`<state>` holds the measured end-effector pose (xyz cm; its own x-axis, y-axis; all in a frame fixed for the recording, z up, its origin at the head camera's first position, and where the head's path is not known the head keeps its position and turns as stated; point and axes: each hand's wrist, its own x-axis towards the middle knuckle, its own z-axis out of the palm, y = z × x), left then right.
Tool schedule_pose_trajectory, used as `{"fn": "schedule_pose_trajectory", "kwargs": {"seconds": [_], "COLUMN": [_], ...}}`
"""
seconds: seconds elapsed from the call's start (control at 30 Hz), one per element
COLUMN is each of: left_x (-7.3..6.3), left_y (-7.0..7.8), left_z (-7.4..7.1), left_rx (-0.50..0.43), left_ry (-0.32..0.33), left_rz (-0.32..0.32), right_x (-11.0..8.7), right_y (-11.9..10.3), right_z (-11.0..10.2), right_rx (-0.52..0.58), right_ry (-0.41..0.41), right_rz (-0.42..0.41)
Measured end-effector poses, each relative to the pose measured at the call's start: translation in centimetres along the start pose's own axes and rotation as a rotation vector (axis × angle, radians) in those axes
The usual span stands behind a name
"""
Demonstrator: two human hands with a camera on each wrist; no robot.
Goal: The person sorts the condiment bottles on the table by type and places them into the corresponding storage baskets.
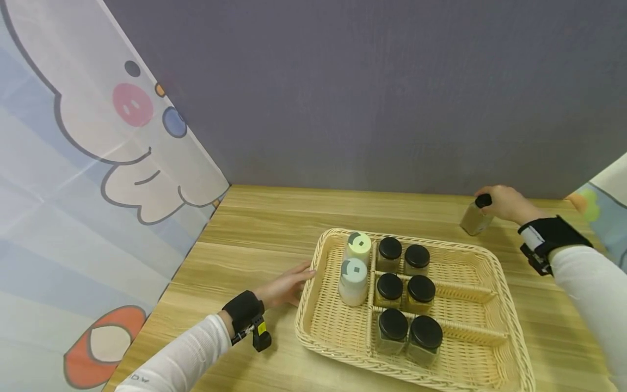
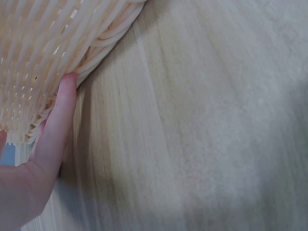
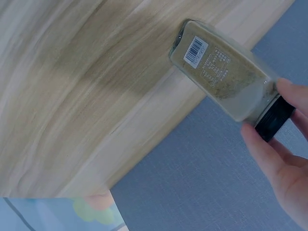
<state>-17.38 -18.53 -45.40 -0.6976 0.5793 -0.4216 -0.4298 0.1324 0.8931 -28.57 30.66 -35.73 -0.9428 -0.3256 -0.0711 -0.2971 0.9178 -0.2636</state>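
Note:
In the head view my right hand [image 1: 504, 204] holds a glass spice jar [image 1: 474, 219] by its neck and black lid, tilted, near the table's back edge. The right wrist view shows greyish-brown powder and a barcode label on this jar [image 3: 216, 67], with thumb and fingers pinching near the lid. My left hand [image 1: 286, 286] touches the outer left side of a woven basket [image 1: 506, 294]; in the left wrist view a straight finger [image 2: 60, 110] lies along the basket wall [image 2: 43, 53]. Several black-lidded jars [image 1: 420, 291] stand in the basket's right-hand compartments, in pairs.
The basket's left compartment holds a yellow-topped bottle [image 1: 359, 245] and a white bottle [image 1: 354, 283]. Beneath everything is a wood-grain table [image 1: 264, 218]. A grey panel [image 1: 372, 109] rises behind it, and a cartoon-print cloth [image 1: 59, 228] hangs at the left.

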Motion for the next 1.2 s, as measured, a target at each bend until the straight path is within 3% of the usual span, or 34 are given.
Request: {"fn": "schedule_pose_trajectory", "kwargs": {"seconds": [0.5, 0.97, 1.2], "left_x": [-0.30, 0.00, -0.08], "left_y": [-0.11, -0.28, -0.09], "left_z": [0.14, 0.00, 0.24], "left_rx": [0.000, -0.006, 0.007], "left_ry": [0.016, -0.003, 0.017], "left_rz": [-0.007, 0.003, -0.006], "right_x": [0.33, 0.22, -0.11], "right_y": [-0.36, -0.10, -0.24], "right_z": [-0.47, -0.20, -0.12], "right_rx": [-0.034, -0.059, -0.044], "right_ry": [-0.083, -0.056, -0.029], "right_rz": [0.031, 0.006, -0.019]}}
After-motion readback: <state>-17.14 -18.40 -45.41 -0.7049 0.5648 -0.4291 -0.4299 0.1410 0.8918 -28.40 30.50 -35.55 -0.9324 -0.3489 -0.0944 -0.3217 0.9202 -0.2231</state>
